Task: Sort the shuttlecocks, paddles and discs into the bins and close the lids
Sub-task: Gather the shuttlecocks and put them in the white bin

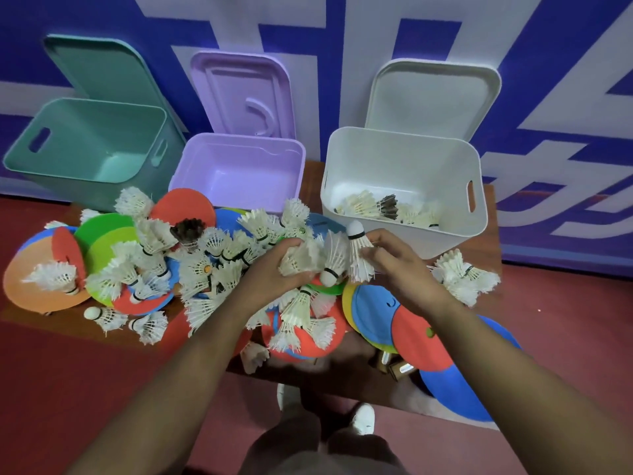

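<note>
Blue wall, brown table [313, 180], red floor [565, 330], both hands [274, 265] gripping shuttlecocks [337, 255]

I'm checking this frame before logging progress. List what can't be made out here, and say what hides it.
Head view only:
- Wooden paddles: mostly buried under the coloured foam discs; their number is unclear.
- White plastic bin: its near wall hides part of the floor, so the shuttlecock count inside is unclear.
- Left hand grip: the white feather shuttlecocks bunch together; their number is unclear.
- Mint green plastic bin: its near floor is hidden by its front wall.
</note>
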`<state>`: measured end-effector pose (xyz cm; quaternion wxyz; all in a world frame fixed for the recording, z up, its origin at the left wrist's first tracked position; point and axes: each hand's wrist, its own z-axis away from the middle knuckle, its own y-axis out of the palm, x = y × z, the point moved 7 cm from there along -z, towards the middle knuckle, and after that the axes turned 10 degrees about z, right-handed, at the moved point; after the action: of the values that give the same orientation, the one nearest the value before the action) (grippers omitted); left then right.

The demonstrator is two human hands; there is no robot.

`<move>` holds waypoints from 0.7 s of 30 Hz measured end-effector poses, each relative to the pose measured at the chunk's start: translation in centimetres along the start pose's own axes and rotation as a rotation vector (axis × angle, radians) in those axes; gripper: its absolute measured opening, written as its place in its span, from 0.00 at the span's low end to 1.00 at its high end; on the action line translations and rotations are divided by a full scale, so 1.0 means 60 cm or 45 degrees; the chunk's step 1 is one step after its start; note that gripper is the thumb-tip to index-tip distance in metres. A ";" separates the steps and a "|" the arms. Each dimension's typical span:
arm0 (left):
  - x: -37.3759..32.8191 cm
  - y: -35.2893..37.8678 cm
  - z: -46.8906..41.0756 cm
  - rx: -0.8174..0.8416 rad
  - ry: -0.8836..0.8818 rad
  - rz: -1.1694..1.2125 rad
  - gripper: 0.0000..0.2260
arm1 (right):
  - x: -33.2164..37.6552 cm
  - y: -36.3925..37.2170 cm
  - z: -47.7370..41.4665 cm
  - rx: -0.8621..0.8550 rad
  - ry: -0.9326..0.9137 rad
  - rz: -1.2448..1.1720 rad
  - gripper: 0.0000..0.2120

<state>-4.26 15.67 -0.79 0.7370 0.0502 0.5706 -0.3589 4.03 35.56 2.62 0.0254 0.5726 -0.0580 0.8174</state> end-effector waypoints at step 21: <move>-0.092 0.065 -0.045 0.265 0.091 0.236 0.23 | 0.060 -0.068 0.018 -0.128 -0.090 0.257 0.05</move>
<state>-4.63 22.47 1.83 0.7369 0.1915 0.5491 -0.3446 4.24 39.38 6.61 -0.0306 0.5903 -0.1571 0.7911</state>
